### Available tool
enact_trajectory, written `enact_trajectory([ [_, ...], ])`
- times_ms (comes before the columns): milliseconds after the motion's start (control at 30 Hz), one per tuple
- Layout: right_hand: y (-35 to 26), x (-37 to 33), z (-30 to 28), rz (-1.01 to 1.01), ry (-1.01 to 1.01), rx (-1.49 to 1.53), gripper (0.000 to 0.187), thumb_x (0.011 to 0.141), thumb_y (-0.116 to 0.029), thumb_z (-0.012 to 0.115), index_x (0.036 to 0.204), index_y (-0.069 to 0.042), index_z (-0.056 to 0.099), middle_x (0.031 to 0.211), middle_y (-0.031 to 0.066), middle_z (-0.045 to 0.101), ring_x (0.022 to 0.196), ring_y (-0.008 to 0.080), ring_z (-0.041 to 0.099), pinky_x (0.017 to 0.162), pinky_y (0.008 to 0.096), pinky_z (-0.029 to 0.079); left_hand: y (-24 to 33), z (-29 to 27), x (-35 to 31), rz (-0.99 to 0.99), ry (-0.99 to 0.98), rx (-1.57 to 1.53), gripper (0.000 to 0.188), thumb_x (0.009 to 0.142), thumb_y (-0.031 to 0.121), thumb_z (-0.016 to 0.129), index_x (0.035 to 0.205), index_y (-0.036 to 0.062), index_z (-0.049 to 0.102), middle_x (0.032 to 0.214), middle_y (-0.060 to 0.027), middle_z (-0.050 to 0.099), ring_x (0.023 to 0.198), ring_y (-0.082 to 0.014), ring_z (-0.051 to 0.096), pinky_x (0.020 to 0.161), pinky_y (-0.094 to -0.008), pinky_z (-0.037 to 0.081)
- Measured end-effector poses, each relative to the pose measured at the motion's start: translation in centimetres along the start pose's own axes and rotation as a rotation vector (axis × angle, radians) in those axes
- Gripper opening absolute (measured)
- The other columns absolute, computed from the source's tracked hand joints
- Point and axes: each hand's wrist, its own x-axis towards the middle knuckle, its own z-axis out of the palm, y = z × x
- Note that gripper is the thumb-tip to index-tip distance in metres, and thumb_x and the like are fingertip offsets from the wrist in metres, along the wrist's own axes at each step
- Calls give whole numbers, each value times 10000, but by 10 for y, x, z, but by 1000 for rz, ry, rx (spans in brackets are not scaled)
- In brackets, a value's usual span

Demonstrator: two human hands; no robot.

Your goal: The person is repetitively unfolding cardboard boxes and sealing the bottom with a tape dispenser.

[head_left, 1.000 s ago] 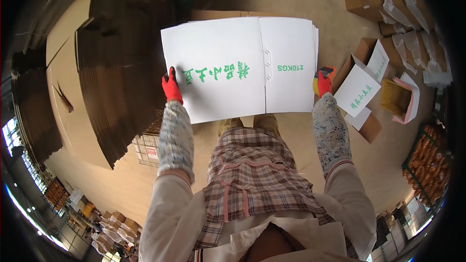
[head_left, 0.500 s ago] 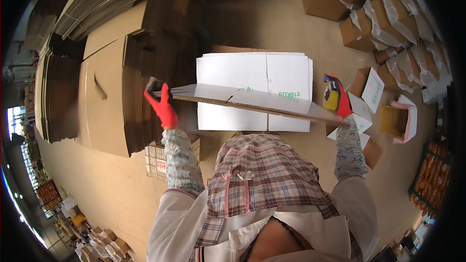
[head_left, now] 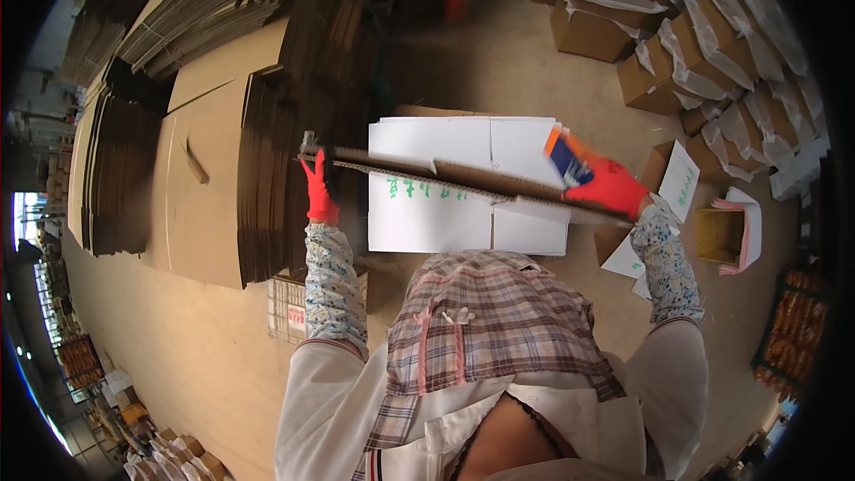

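A brown cardboard stack stands at the left, near a pile of white cartons. Over the pile, 1 flat carton slants edge-on between 2 gloved hands. The right hand's grip curls round a tape dispenser at the carton's right end; the left hand's pinches its left.

Carton over pile, stacks left, boxes right

Brown cardboard, plaid apron
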Motion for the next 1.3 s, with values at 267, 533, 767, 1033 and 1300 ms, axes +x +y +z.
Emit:
enact_trajectory([
  [267, 45, 3, 33, -154, 565, -352, 753, 712, -489, 694, 1196, 41, 467, 964, 202, 540, 914, 338, 497, 812, 410, 409, 36, 51, -68, 384, -183, 1170, 662, 736, -156, 494, 1313, 168, 478, 1525, -118, 59, 1399, -253, 138, 1108, -368, 216],
  [533, 13, 74, -4, -311, 777, -299, 563, 707, -480, 691, 985, -26, 509, 846, 142, 556, 803, 300, 503, 741, 397, 408, 39, 85, -140, -242, -196, 977, 410, 946, 329, 508, 1251, 81, 394, 1021, -31, 508, 954, -130, 465, 841, -265, 396],
  [767, 10, 70, 16, -349, 852, -255, 593, 695, -484, 694, 1017, -35, 482, 791, 119, 570, 819, 294, 504, 761, 393, 403, 74, 158, -91, -421, -637, 1011, 481, 930, 271, 535, 1314, 3, 426, 1152, -68, 582, 974, -114, 542, 878, -236, 421],
  [1033, -25, 90, 16, -455, 828, -130, 567, 672, -401, 739, 1009, -17, 495, 800, 127, 564, 859, 302, 508, 750, 412, 396, -60, 219, -72, 26, -1023, 1932, 555, 790, 446, 656, 1134, 25, 544, 1027, -207, 575, 925, -350, 578, 792, -398, 475],
  [1300, 26, 1, -3, -872, 707, -120, 659, 639, -382, 787, 1072, 32, 512, 929, 184, 555, 901, 350, 528, 815, 436, 430, -48, 183, -84, -173, -1235, 1751, 551, 812, 514, 566, 1108, 50, 581, 1261, -235, 452, 1113, -415, 471, 963, -433, 381],
])
